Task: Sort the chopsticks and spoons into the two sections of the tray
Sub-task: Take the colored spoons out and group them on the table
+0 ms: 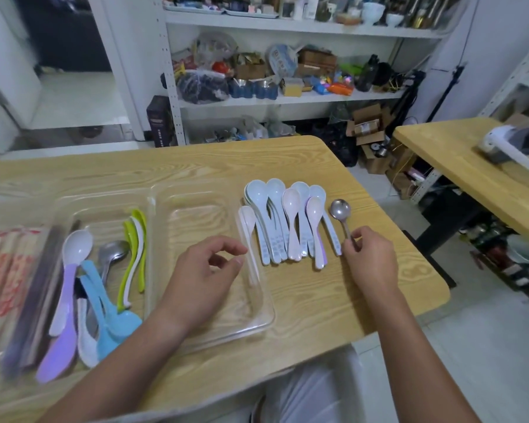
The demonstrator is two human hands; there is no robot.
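Right hand point(368, 257) pinches the round-bowled steel spoon point(340, 209) by its handle, probably to lift it; left hand point(206, 270) hovers loosely curled, empty, over the clear plastic tray point(258, 320).

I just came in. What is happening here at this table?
A person at a wooden table is sorting cutlery into a clear two-section tray. The right hand pinches the handle of a metal spoon that lies on the table beside a row of pale soup spoons. The left hand hovers over the tray's right section and holds nothing. That section looks empty, while the left one holds a pile of coloured spoons. Wrapped chopsticks lie at the far left, blurred.
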